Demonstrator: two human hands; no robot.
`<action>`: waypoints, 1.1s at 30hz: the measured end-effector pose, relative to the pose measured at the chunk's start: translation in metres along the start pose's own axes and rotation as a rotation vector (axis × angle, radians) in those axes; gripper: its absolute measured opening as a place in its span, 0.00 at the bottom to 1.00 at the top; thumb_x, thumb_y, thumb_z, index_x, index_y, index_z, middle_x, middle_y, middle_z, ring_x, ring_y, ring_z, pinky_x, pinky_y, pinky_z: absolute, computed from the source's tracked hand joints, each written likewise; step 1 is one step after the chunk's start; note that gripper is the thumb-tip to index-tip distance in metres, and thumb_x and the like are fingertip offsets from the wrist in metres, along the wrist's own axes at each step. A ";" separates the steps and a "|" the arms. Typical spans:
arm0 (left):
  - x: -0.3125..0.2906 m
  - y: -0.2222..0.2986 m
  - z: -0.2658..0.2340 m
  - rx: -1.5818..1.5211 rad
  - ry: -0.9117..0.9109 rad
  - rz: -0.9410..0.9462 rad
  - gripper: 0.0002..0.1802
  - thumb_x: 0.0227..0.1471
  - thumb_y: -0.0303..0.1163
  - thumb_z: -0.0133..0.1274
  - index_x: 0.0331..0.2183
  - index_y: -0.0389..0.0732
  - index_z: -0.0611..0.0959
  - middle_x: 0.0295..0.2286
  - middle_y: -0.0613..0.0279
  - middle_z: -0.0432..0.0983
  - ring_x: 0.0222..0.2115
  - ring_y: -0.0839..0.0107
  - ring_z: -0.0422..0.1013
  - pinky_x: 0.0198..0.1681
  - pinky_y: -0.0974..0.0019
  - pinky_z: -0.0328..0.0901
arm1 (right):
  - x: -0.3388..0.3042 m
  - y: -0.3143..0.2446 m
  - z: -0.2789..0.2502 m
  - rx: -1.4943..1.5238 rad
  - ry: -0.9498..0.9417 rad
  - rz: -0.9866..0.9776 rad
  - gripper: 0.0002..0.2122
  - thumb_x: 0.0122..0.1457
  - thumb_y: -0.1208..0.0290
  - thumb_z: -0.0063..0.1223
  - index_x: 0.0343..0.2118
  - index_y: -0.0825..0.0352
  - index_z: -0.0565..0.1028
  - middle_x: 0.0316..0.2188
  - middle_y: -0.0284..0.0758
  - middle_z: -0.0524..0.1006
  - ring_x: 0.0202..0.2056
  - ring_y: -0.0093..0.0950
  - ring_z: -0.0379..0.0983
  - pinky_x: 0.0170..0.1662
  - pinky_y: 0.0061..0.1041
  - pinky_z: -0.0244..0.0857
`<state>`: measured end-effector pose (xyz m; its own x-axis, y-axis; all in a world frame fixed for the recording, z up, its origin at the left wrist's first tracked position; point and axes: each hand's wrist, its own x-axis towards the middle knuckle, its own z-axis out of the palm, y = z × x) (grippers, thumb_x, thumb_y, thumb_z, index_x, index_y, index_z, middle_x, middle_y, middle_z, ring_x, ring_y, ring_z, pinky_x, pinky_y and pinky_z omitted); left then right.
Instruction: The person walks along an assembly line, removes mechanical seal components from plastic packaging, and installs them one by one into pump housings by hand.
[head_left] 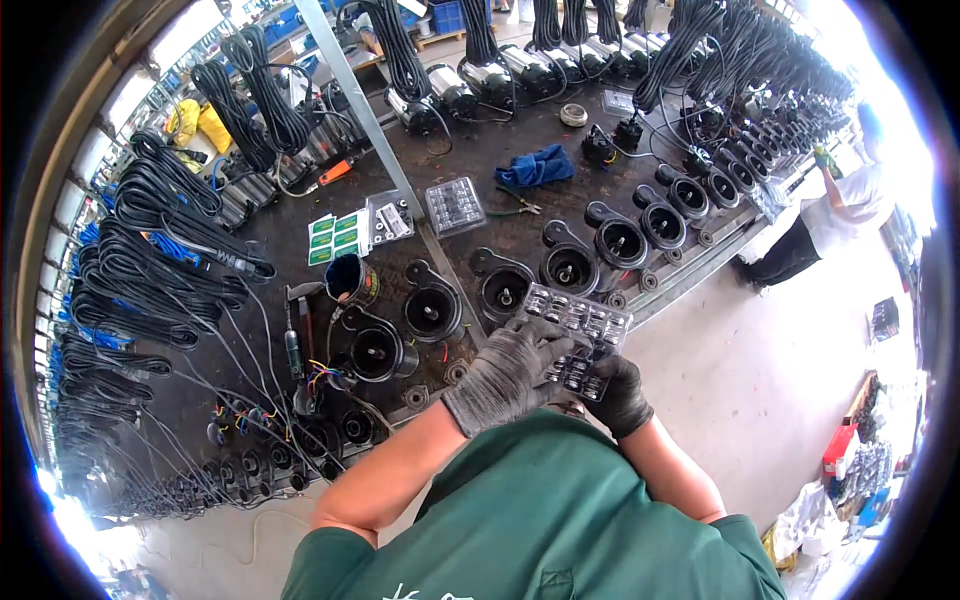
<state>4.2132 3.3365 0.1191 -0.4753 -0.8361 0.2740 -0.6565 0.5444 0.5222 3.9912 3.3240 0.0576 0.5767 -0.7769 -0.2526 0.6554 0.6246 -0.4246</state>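
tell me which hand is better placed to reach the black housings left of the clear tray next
Likely the left hand: it is closer to the black housings on that side, while the right hand holds the clear tray's lower right part, farther away.

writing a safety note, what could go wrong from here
If the clear plastic tray of shiny metal parts, gripped by the grey-gloved right hand near the edge of the dark workbench, tips, pieces could drop into the open round black housings or onto the pale floor. The grey-gloved left hand, at the tray, might knock pieces loose. A leftward reach could snag the thin multicoloured wires.
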 end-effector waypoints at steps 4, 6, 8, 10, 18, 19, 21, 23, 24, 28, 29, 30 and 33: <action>0.001 -0.004 0.005 -0.001 -0.015 0.018 0.35 0.40 0.42 0.72 0.52 0.44 0.83 0.48 0.54 0.73 0.50 0.52 0.71 0.57 0.49 0.67 | -0.002 -0.002 0.001 -0.024 0.074 0.037 0.36 0.44 0.68 0.55 0.61 0.74 0.67 0.52 0.49 0.77 0.52 0.45 0.77 0.59 0.43 0.72; 0.001 -0.006 0.008 -0.017 -0.021 0.046 0.35 0.40 0.40 0.72 0.53 0.46 0.83 0.48 0.54 0.73 0.51 0.53 0.70 0.58 0.49 0.66 | -0.003 -0.003 -0.007 0.021 0.102 0.073 0.36 0.45 0.67 0.55 0.61 0.74 0.68 0.50 0.48 0.78 0.49 0.45 0.79 0.56 0.43 0.75; 0.003 -0.006 0.010 -0.099 -0.052 0.008 0.35 0.39 0.39 0.72 0.53 0.46 0.84 0.48 0.55 0.73 0.51 0.53 0.70 0.58 0.49 0.66 | -0.003 -0.007 -0.010 0.045 0.055 0.104 0.35 0.45 0.67 0.55 0.61 0.74 0.68 0.49 0.47 0.79 0.49 0.45 0.79 0.55 0.42 0.76; 0.007 -0.004 0.012 -0.178 -0.104 -0.062 0.34 0.38 0.37 0.73 0.52 0.48 0.84 0.48 0.56 0.72 0.52 0.54 0.69 0.60 0.49 0.65 | 0.000 -0.010 -0.018 0.050 -0.017 0.140 0.36 0.45 0.67 0.56 0.61 0.74 0.68 0.50 0.47 0.79 0.47 0.45 0.80 0.52 0.40 0.78; 0.032 -0.003 0.023 -0.105 -0.192 -0.218 0.31 0.40 0.35 0.71 0.50 0.50 0.84 0.49 0.58 0.73 0.55 0.56 0.66 0.62 0.52 0.61 | 0.013 -0.036 -0.021 0.048 0.013 0.118 0.37 0.44 0.69 0.57 0.62 0.74 0.67 0.54 0.49 0.77 0.52 0.45 0.77 0.59 0.44 0.72; 0.036 -0.009 0.030 -0.203 -0.211 -0.247 0.29 0.41 0.36 0.71 0.49 0.49 0.83 0.49 0.58 0.74 0.54 0.54 0.68 0.60 0.52 0.63 | 0.015 -0.041 -0.023 0.016 0.006 0.135 0.37 0.44 0.68 0.57 0.62 0.73 0.67 0.55 0.48 0.76 0.52 0.42 0.77 0.59 0.41 0.73; 0.043 -0.016 0.034 -0.300 -0.235 -0.286 0.28 0.42 0.36 0.71 0.48 0.49 0.83 0.50 0.57 0.74 0.52 0.53 0.69 0.58 0.52 0.65 | 0.019 -0.050 -0.019 0.006 -0.003 0.126 0.37 0.44 0.68 0.57 0.62 0.73 0.67 0.55 0.47 0.76 0.53 0.42 0.77 0.60 0.41 0.72; 0.048 -0.023 0.026 -0.166 -0.031 -0.114 0.24 0.47 0.37 0.68 0.47 0.45 0.82 0.47 0.58 0.76 0.48 0.58 0.73 0.53 0.54 0.69 | 0.021 -0.063 -0.020 -0.002 -0.007 0.113 0.37 0.44 0.68 0.56 0.62 0.73 0.67 0.56 0.47 0.76 0.54 0.42 0.76 0.61 0.41 0.71; 0.052 -0.025 0.019 -0.118 0.036 -0.081 0.22 0.50 0.37 0.66 0.47 0.43 0.82 0.45 0.59 0.78 0.45 0.61 0.74 0.50 0.56 0.70 | 0.022 -0.071 -0.022 -0.003 0.012 0.117 0.37 0.44 0.69 0.56 0.63 0.73 0.67 0.56 0.46 0.76 0.54 0.43 0.76 0.61 0.41 0.71; 0.064 -0.055 0.012 -0.538 0.347 -0.599 0.21 0.63 0.44 0.57 0.48 0.38 0.83 0.39 0.59 0.82 0.42 0.70 0.77 0.48 0.63 0.71 | 0.028 -0.104 -0.053 0.017 0.015 0.078 0.36 0.45 0.71 0.55 0.62 0.76 0.67 0.57 0.49 0.76 0.55 0.43 0.75 0.61 0.40 0.70; 0.053 -0.082 0.024 -0.470 0.387 -0.645 0.23 0.66 0.47 0.54 0.48 0.37 0.83 0.40 0.55 0.84 0.43 0.68 0.78 0.48 0.64 0.71 | 0.028 -0.114 -0.060 0.009 0.008 0.054 0.36 0.45 0.72 0.55 0.62 0.76 0.67 0.57 0.49 0.76 0.55 0.43 0.75 0.62 0.40 0.70; 0.042 -0.105 0.036 -0.498 0.386 -0.786 0.18 0.67 0.44 0.53 0.49 0.43 0.84 0.37 0.67 0.81 0.37 0.79 0.75 0.33 0.72 0.73 | 0.028 -0.126 -0.069 0.017 -0.001 0.060 0.35 0.45 0.72 0.54 0.61 0.76 0.68 0.57 0.49 0.75 0.55 0.43 0.75 0.62 0.41 0.70; 0.025 -0.146 0.065 -0.511 0.350 -0.952 0.18 0.67 0.42 0.53 0.51 0.43 0.82 0.35 0.69 0.79 0.31 0.81 0.72 0.28 0.74 0.69 | 0.021 -0.159 -0.097 0.022 0.053 0.018 0.35 0.43 0.73 0.53 0.60 0.75 0.69 0.55 0.48 0.77 0.53 0.44 0.76 0.61 0.42 0.71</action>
<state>4.2593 3.2403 -0.0027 0.3317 -0.9118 -0.2420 -0.3094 -0.3475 0.8852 3.8517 3.2002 0.0350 0.5620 -0.7686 -0.3058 0.6564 0.6393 -0.4004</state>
